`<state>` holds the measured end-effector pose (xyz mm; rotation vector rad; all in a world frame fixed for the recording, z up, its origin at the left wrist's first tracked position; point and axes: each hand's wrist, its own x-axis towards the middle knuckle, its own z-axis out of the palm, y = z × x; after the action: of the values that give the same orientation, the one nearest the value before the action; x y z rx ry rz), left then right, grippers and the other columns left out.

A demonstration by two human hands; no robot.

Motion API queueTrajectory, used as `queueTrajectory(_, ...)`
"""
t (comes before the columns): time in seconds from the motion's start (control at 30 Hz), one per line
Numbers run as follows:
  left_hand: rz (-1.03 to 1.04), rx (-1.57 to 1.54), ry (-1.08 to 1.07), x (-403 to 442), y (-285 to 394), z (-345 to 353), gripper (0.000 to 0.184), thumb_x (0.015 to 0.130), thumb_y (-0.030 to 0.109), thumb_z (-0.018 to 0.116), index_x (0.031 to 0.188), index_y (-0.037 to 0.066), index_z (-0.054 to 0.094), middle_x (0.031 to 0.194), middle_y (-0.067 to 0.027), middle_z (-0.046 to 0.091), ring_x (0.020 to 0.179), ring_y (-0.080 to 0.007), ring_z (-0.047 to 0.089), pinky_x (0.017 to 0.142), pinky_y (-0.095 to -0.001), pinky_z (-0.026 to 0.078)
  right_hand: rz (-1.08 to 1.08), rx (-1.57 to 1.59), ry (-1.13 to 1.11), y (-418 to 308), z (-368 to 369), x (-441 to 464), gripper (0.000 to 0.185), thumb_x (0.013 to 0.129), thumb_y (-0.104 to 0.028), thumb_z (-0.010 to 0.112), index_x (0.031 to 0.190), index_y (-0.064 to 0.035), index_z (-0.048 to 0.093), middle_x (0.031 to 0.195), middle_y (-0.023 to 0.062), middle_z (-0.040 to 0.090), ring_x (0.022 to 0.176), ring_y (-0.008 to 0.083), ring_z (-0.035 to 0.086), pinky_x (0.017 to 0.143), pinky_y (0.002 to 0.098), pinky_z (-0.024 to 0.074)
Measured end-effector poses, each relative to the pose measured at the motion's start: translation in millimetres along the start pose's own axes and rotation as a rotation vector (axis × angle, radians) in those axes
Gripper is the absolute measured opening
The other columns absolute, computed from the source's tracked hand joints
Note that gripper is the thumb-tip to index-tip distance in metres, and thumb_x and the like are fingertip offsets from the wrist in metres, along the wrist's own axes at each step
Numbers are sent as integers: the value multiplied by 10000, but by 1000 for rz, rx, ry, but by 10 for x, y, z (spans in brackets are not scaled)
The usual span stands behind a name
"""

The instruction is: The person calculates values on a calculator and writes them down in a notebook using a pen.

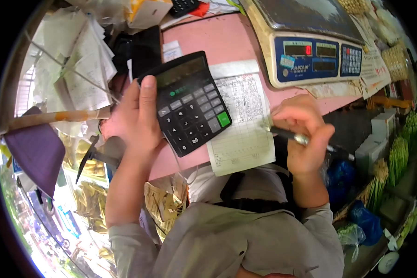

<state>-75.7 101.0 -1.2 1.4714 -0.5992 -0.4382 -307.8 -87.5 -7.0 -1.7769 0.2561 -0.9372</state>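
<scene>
My left hand (141,111) grips a black calculator (190,104) by its left edge, thumb on the front and fingers behind. The calculator is tilted, with one green key among its grey and black ones. Between the fingers of my right hand (303,132) is a dark pen (289,134), somewhat blurred, its one end near the page. Under the calculator lies a pad of paper (245,139), partly covered, its upper rows filled with handwriting. The lower rows of the pad show printed lines.
A weighing scale (306,60) with a lit red digit stands at the back right of the pink table (208,34). Papers (85,60) hang at the left. Green vegetables (398,148) and a blue plastic bag (366,222) are at the right.
</scene>
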Motion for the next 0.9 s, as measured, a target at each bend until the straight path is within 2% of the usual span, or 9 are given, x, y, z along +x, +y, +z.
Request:
queueTrajectory(0.07, 21, 8, -16, 5, 27, 20, 438, 1189, 315, 502, 1251, -60, 719, 1076, -88, 775, 934, -105, 711, 826, -243, 556, 203, 90, -62, 78, -26, -68, 555, 1185, -353, 393, 934, 22, 716, 841, 78, 678, 678, 109, 557, 630, 265, 427)
queueTrajectory(0.13, 42, 57, -11, 20, -21, -16, 442, 1189, 320, 503, 1247, -61, 719, 1070, -92, 777, 919, -106, 712, 817, -241, 555, 212, 25, 12, 183, 111, -43, 402, 1136, -223, 581, 829, 10, 696, 755, 44, 669, 594, 82, 521, 574, 254, 404)
queueTrajectory(0.17, 69, 111, -2, 22, -35, -41, 447, 1188, 325, 504, 1243, -63, 720, 1064, -95, 780, 905, -106, 713, 809, -238, 554, 213, 28, 6, 179, 121, -32, 402, 1136, -223, 581, 829, 10, 696, 755, 44, 669, 594, 82, 521, 574, 254, 404)
queueTrajectory(0.23, 80, 140, -3, 18, -33, -71, 449, 1188, 327, 505, 1240, -63, 721, 1062, -98, 781, 896, -108, 715, 803, -237, 554, 192, -94, 68, 152, 132, -24, 362, 1051, -86, 721, 714, 4, 626, 661, 15, 602, 555, 81, 469, 535, 265, 369)
queueTrajectory(0.27, 95, 163, -12, 23, -31, -70, 451, 1187, 330, 506, 1237, -63, 723, 1060, -100, 783, 886, -109, 716, 798, -237, 555, 193, -94, 68, 169, 139, -27, 362, 1051, -86, 721, 714, 4, 626, 661, 15, 602, 555, 81, 469, 535, 265, 369)
queueTrajectory(0.33, 92, 150, -4, 32, -15, -30, 453, 1187, 333, 507, 1238, -62, 723, 1062, -97, 782, 891, -106, 715, 800, -235, 553, 208, -106, 95, 221, 159, -35, 423, 1005, -56, 787, 663, -2, 544, 603, 5, 512, 540, 84, 401, 504, 292, 321)
queueTrajectory(0.53, 66, 139, 1, 17, -15, -43, 438, 1187, 323, 511, 1244, -55, 725, 1068, -84, 777, 903, -97, 694, 806, -242, 543, 30, -247, 142, 262, 253, -19, 416, 948, 38, 789, 669, -13, 485, 599, 33, 425, 551, 96, 360, 501, 312, 285)
queueTrajectory(0.9, 122, 201, -6, 24, -39, -76, 448, 1194, 313, 494, 1259, -66, 723, 1067, -67, 767, 897, -76, 671, 811, -219, 524, 75, -264, 129, 248, 222, -10, 406, 950, 25, 774, 667, -9, 485, 604, 26, 407, 559, 105, 340, 507, 317, 288)
